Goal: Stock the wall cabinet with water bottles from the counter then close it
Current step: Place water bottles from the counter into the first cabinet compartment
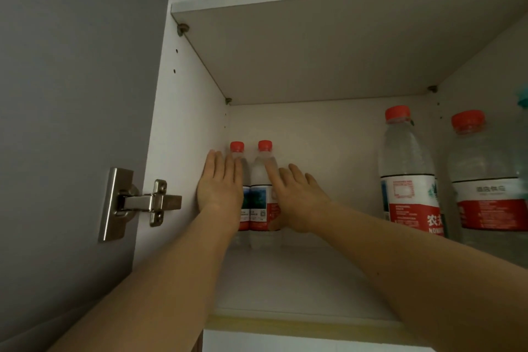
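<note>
**Two small bottles seated at back-left corner**

While both hands lie flat and released, the left hand (220, 183) rests against the rear small bottle (239, 180) by the cabinet wall (185, 134); the right hand (297, 197) touches the second small bottle (264, 180) beside it. Both stand upright, touching, on the lower shelf (300, 280). Two large bottles (408, 174) stand well apart, right side. Risk, as judged: withdrawing fingers could drag a narrow bottle and tip it into its neighbour. Door (71, 123) open on its hinge (143, 203).
</note>
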{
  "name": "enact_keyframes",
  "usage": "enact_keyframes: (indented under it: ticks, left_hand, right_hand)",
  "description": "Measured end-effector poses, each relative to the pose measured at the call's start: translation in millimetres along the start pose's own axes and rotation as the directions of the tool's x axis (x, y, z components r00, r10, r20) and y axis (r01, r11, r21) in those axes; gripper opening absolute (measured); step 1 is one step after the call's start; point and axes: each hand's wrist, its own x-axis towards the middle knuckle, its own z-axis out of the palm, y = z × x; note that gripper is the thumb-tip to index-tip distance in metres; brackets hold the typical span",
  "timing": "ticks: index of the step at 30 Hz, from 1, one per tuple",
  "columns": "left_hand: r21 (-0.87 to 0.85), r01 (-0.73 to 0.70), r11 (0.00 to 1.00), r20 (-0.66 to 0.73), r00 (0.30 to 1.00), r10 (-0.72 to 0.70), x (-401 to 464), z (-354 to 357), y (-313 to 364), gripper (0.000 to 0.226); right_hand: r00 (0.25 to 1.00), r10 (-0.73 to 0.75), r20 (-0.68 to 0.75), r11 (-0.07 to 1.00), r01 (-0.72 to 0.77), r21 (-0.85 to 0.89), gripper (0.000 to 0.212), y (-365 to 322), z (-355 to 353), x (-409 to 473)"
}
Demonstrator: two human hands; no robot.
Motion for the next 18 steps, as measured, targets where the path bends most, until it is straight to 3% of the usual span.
enact_keyframes:
  ticks: [6, 12, 18]
  left_hand:
    - [-0.052, -0.014, 0.999, -0.097, 0.995, 0.009, -5, -5, -5, 0.103]
    - [-0.237, -0.095, 0.967, -0.281, 0.959, 0.025, -13, -9, -11, 0.082]
    - [-0.554, -0.170, 0.815, -0.364, 0.930, -0.054, -23, -32, -14, 0.090]
  right_hand:
    - [1.000, 0.014, 0.016, 1.000, -0.014, -0.007, 0.128, -6, -5, -2]
    - [0.999, 0.017, 0.040, 0.998, -0.019, 0.053, 0.115, -1, -43, -22]
    - [0.987, -0.069, -0.147, 0.997, 0.073, 0.026, 0.084, 2, -99, -76]
